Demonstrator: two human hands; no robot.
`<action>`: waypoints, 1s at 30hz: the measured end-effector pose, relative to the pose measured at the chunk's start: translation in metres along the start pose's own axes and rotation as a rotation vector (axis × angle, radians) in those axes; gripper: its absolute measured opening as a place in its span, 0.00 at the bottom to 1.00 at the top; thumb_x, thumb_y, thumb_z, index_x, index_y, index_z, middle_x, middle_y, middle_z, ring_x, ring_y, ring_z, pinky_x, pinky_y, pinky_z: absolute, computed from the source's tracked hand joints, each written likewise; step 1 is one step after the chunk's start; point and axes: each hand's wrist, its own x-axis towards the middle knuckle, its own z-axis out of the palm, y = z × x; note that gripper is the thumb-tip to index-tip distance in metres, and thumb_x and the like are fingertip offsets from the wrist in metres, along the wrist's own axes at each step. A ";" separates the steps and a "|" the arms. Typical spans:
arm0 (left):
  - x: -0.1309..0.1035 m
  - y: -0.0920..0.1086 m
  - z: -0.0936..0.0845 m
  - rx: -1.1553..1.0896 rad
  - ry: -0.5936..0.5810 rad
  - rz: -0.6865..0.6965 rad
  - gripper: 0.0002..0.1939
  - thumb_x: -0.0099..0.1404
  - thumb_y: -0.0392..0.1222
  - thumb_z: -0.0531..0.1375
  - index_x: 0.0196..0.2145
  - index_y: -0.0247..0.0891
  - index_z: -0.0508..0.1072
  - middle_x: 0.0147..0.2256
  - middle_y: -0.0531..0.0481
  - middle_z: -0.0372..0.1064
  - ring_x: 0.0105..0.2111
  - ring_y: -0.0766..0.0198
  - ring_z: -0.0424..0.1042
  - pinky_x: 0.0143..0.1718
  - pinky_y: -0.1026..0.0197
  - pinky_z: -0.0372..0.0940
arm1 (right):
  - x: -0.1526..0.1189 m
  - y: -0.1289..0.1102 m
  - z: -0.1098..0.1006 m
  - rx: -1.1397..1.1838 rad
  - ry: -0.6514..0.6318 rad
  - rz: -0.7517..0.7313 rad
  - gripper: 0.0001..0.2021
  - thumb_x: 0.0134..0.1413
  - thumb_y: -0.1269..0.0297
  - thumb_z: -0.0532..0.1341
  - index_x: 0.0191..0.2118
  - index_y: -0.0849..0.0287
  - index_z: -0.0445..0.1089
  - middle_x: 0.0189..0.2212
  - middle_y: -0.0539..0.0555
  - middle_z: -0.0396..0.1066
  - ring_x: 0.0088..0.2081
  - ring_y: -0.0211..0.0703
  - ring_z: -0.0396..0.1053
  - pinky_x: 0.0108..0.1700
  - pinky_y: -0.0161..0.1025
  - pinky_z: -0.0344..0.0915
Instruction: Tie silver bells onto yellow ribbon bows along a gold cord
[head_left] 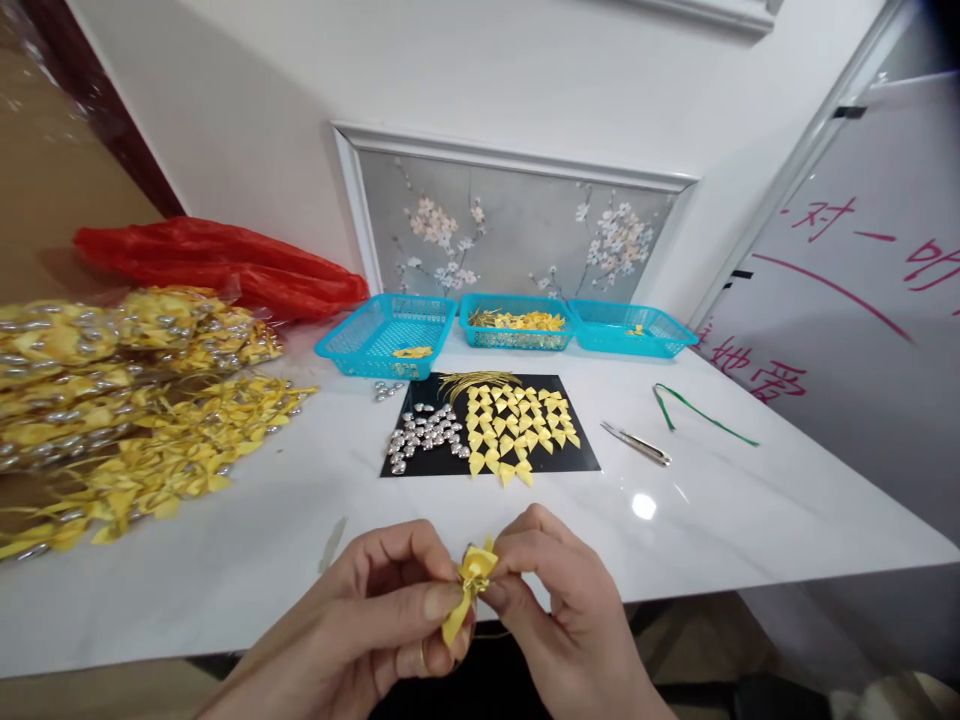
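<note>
Near the table's front edge, a yellow ribbon bow [475, 570] is pinched between my two hands. Thumb and fingers of my left hand [390, 605] close on its left side. From the right, the fingertips of my right hand [559, 600] press together at the bow's knot, where a bit of gold tie shows. Beyond them lies a black mat [450, 472]. On it are rows of yellow bows [517, 425], silver heart-shaped beads [427, 432] and a bundle of gold twist ties [480, 382].
Three blue baskets stand along the back: a left one [349, 345], a middle one [517, 340] with yellow and gold pieces, and a right one [637, 343]. Thread snips [637, 443] and a green tie [709, 425] lie right. Bagged yellow bow strings [150, 400] and red mesh [225, 265] fill the left.
</note>
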 end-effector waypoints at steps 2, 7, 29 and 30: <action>0.000 0.000 0.001 0.007 0.018 0.005 0.06 0.56 0.37 0.74 0.27 0.39 0.80 0.24 0.52 0.78 0.25 0.70 0.74 0.27 0.73 0.67 | 0.001 0.000 -0.001 -0.001 0.007 0.015 0.09 0.61 0.77 0.61 0.34 0.55 0.74 0.29 0.49 0.67 0.30 0.36 0.68 0.31 0.31 0.66; 0.000 -0.001 0.000 -0.016 0.020 0.008 0.08 0.54 0.38 0.75 0.27 0.39 0.80 0.24 0.52 0.78 0.24 0.70 0.74 0.25 0.73 0.66 | 0.000 0.000 -0.005 -0.055 -0.071 -0.016 0.09 0.63 0.77 0.59 0.36 0.56 0.74 0.30 0.50 0.65 0.31 0.37 0.68 0.31 0.33 0.66; 0.001 -0.003 -0.002 -0.072 -0.045 -0.027 0.05 0.56 0.34 0.73 0.28 0.38 0.81 0.24 0.50 0.79 0.24 0.70 0.75 0.26 0.73 0.68 | 0.002 -0.003 -0.011 -0.005 -0.120 -0.019 0.11 0.66 0.75 0.57 0.39 0.51 0.73 0.31 0.48 0.60 0.31 0.37 0.64 0.32 0.33 0.64; 0.001 -0.002 -0.002 -0.070 -0.050 -0.035 0.05 0.56 0.34 0.74 0.28 0.38 0.81 0.24 0.50 0.78 0.23 0.70 0.74 0.25 0.73 0.67 | 0.002 -0.003 -0.010 0.014 -0.110 -0.022 0.11 0.65 0.75 0.57 0.39 0.51 0.73 0.31 0.48 0.60 0.31 0.37 0.64 0.32 0.32 0.64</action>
